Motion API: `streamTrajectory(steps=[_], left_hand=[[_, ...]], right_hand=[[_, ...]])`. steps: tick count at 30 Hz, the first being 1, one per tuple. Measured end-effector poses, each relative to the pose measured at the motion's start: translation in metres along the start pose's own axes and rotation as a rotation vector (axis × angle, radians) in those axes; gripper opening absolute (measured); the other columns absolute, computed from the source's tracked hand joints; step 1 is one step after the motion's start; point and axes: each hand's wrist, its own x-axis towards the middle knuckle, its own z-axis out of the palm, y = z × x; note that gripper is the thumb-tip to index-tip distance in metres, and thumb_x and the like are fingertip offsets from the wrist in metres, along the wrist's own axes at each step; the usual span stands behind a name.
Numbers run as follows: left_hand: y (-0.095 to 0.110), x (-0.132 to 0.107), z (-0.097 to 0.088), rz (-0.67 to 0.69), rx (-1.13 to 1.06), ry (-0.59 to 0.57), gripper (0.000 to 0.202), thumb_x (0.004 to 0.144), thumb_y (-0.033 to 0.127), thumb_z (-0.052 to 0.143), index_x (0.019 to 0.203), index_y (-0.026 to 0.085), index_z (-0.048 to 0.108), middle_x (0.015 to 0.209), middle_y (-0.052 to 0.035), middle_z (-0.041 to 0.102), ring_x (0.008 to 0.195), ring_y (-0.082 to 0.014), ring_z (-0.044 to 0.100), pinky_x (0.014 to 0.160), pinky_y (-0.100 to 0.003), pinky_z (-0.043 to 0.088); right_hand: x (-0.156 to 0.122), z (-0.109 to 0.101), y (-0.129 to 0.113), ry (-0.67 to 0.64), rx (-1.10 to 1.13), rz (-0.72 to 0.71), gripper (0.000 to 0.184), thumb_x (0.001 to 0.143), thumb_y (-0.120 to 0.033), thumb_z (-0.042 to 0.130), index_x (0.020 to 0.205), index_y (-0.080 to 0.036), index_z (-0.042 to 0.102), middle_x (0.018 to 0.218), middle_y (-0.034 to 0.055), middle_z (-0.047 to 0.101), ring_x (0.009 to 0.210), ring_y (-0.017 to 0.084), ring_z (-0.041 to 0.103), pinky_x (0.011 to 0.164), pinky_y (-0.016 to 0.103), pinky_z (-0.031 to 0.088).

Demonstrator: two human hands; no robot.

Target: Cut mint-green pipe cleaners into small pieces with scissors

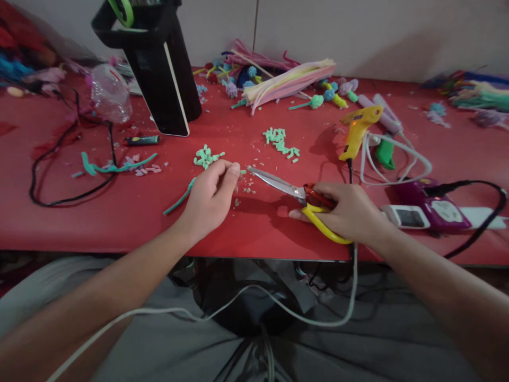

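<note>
My right hand (350, 209) grips scissors (278, 183) with red and yellow handles, the blades pointing left and looking nearly closed. Their tips lie just right of my left hand (212, 193), whose thumb and forefinger are pinched together. A teal-green pipe cleaner (178, 200) runs out from behind that hand to the lower left, and a short green end shows beyond its fingertips; the palm hides the middle. Behind the hand is a pile of cut pale green pieces (204, 156). Farther right lies a second group of cut green pieces (278, 139).
A yellow glue gun (360, 130) with a lit light stands at right, near a purple power adapter (441, 207). Pipe cleaner bundles (292, 82) lie at the back. A black container (159, 74) stands back left. A white cable (254, 289) hangs across my lap.
</note>
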Motion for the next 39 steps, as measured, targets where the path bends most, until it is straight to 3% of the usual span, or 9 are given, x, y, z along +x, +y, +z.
streamTrajectory(steps=[39], left_hand=[[-0.0002, 0.0002, 0.0, 0.02, 0.019, 0.0, 0.038, 0.105, 0.045, 0.051, 0.074, 0.022, 0.05, 0.063, 0.002, 0.051, 0.057, -0.0124, 0.048, 0.056, -0.028, 0.041]], right_hand=[[0.0017, 0.0018, 0.0029, -0.023, -0.007, 0.022, 0.076, 0.065, -0.093, 0.065, 0.058, -0.024, 0.035, 0.056, -0.0037, 0.03, 0.057, 0.012, 0.029, 0.051, 0.03, 0.023]])
